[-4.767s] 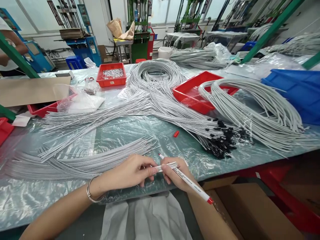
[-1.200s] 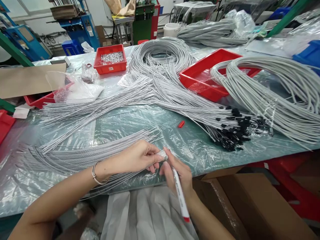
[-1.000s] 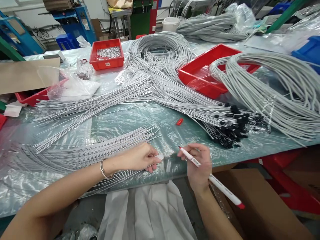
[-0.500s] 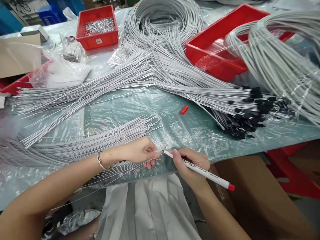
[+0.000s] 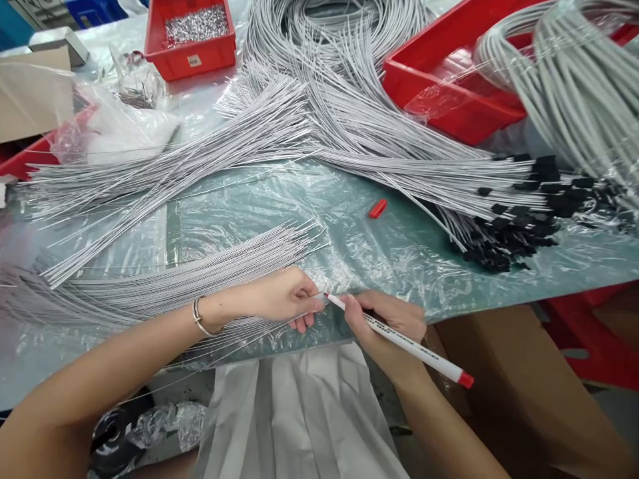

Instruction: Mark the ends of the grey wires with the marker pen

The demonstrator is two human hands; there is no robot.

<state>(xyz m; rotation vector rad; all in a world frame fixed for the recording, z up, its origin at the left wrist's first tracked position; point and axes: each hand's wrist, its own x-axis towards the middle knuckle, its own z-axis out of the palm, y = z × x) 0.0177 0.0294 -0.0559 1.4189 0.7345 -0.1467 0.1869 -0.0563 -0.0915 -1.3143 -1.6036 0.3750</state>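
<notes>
My left hand (image 5: 279,299) is closed, pinching the ends of a small bunch of thin grey wires (image 5: 224,331) at the table's near edge. A bracelet sits on that wrist. My right hand (image 5: 384,322) grips a white marker pen with a red end (image 5: 399,339), its tip touching the wire ends right beside my left fingers. A fan of loose grey wires (image 5: 200,273) lies just behind my left hand. The pen's red cap (image 5: 378,208) rests further back on the plastic sheet.
Grey cables with black plugs (image 5: 519,219) lie to the right. A red tray (image 5: 449,100) sits at the back right, a red bin of small metal parts (image 5: 192,33) at the back left. Cardboard boxes (image 5: 524,386) stand below the table on the right.
The view has moved closer to the table. My right hand swung out with the pen, then brought its tip back against the wire ends held in my left hand.
</notes>
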